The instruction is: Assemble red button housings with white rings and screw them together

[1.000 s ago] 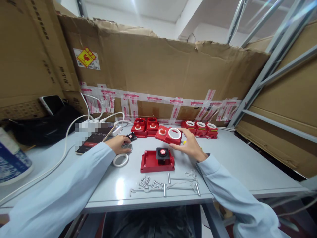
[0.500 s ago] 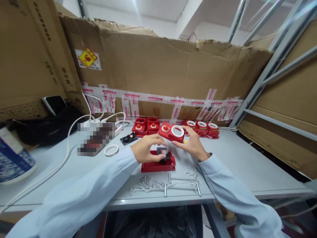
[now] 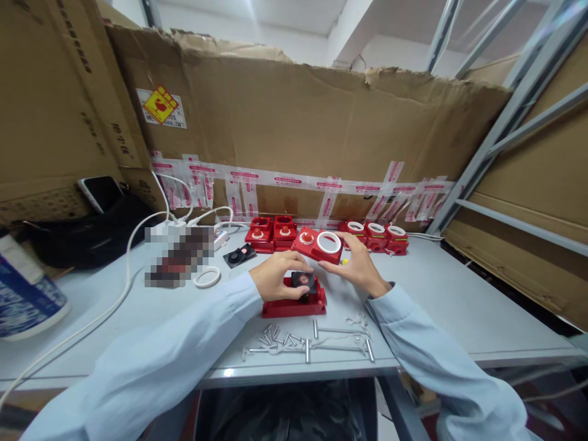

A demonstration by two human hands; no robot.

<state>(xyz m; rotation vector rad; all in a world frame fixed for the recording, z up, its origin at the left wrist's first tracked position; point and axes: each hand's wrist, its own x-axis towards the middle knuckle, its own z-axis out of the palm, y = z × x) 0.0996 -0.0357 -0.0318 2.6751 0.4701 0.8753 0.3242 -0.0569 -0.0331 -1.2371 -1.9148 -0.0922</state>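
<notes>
My left hand (image 3: pixel 281 277) is closed on a round black part (image 3: pixel 303 280) with a small red and white mark. That part sits at the right end of a red open housing (image 3: pixel 287 308) lying on the table. My right hand (image 3: pixel 361 264) grips the right edge of a red cover (image 3: pixel 309 244), holding it tilted behind the housing. The cover carries a white ring (image 3: pixel 329 243) and a red knob (image 3: pixel 306 237). In front of the housing lie several loose screws (image 3: pixel 275 335) and metal T-shaped rods (image 3: pixel 307 351).
Several red units (image 3: pixel 375 237) stand along the cardboard wall (image 3: pixel 285 128). On the left are a loose white ring (image 3: pixel 206 277), a black plate part (image 3: pixel 239 255), a white cable (image 3: pixel 127 269) and a blue-and-white container (image 3: pixel 30 300). A metal frame (image 3: pixel 478 141) rises at right.
My left hand has turned the black part slightly, so its red and white mark faces me more clearly. My right hand and the red cover have hardly moved.
</notes>
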